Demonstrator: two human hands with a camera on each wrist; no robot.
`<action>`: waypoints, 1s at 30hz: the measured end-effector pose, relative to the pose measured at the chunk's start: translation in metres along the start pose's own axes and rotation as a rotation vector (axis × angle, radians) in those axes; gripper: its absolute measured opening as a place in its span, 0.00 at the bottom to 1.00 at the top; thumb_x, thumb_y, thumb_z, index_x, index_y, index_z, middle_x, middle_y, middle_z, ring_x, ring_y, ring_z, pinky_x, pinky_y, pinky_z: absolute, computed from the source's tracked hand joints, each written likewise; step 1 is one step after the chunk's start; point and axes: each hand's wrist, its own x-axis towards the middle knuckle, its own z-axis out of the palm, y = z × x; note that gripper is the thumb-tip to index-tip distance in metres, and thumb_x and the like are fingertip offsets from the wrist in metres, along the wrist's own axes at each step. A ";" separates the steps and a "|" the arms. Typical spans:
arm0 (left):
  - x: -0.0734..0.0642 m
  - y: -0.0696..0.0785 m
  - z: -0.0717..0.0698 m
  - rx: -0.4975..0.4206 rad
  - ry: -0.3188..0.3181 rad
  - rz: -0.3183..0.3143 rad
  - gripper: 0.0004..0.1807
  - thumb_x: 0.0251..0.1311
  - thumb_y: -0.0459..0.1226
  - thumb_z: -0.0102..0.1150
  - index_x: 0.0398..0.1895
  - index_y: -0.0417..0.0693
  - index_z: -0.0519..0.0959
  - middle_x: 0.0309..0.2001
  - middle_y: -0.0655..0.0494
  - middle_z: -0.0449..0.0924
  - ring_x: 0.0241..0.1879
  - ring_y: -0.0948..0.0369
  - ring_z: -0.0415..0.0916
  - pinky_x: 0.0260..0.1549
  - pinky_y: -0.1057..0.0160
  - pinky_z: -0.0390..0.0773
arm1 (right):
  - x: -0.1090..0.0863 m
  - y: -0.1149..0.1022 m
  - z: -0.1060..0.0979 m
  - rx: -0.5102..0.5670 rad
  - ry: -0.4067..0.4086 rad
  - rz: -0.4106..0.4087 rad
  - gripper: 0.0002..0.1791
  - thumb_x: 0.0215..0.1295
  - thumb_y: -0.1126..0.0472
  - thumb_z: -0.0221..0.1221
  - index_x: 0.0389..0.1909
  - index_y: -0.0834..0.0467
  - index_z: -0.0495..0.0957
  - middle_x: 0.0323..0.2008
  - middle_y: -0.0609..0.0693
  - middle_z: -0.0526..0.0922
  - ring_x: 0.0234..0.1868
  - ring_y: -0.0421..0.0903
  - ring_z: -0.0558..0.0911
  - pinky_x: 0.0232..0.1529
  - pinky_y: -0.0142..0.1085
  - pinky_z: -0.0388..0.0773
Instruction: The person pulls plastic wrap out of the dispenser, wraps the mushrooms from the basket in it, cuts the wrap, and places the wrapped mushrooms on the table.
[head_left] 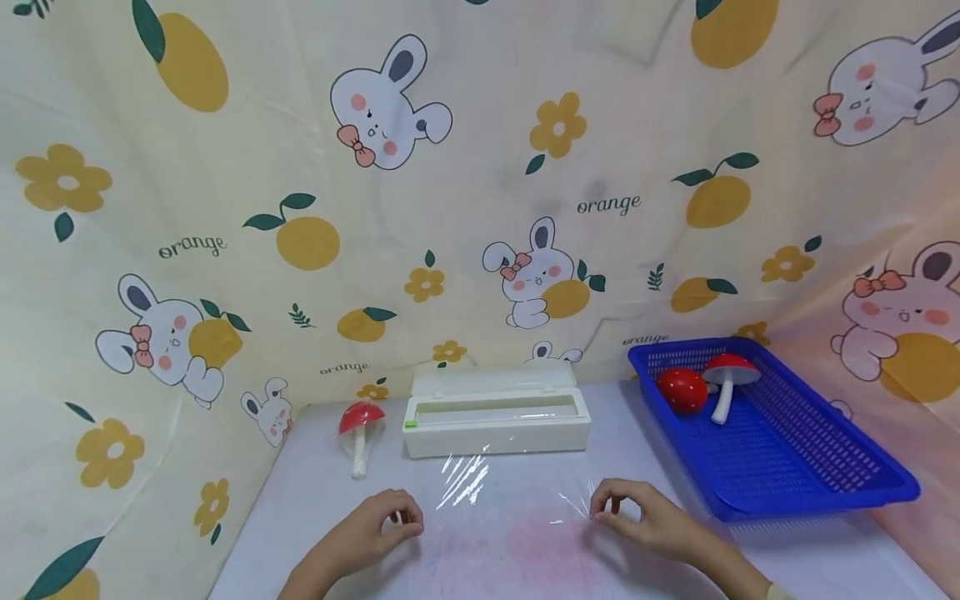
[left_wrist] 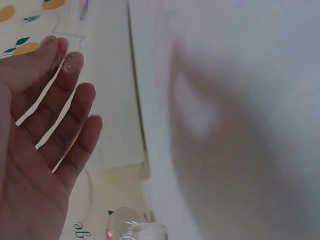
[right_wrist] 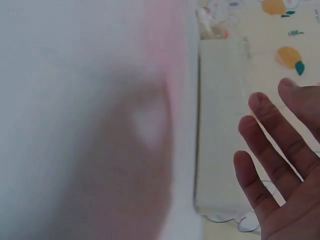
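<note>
A clear sheet of cling film point(head_left: 463, 482) spans the space between both hands, glinting in front of the white dispenser box point(head_left: 498, 439). Its near edge is hard to make out. My left hand point(head_left: 369, 532) pinches the film's left side between thumb and fingertips; in the left wrist view the other fingers of the left hand point(left_wrist: 47, 135) are loosely bent. On the opposite side my right hand point(head_left: 651, 523) pinches the film near its corner, where creases gather. The right wrist view shows the right hand point(right_wrist: 282, 165) beside the box point(right_wrist: 220, 125).
Left of the box lies a red-capped toy mushroom point(head_left: 361, 419) wrapped in clear film. At the right a blue basket point(head_left: 757, 502) holds a spotted red mushroom point(head_left: 682, 390) and another red-capped mushroom point(head_left: 732, 372). A printed curtain point(head_left: 480, 183) hangs behind the white table point(head_left: 262, 533).
</note>
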 end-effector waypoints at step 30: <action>0.015 -0.008 0.018 0.234 -0.167 -0.230 0.04 0.71 0.46 0.69 0.36 0.63 0.87 0.32 0.78 0.79 0.35 0.75 0.72 0.39 0.63 0.80 | -0.011 0.010 0.015 -0.193 -0.189 0.117 0.04 0.68 0.60 0.73 0.37 0.47 0.88 0.39 0.38 0.82 0.39 0.32 0.77 0.36 0.29 0.76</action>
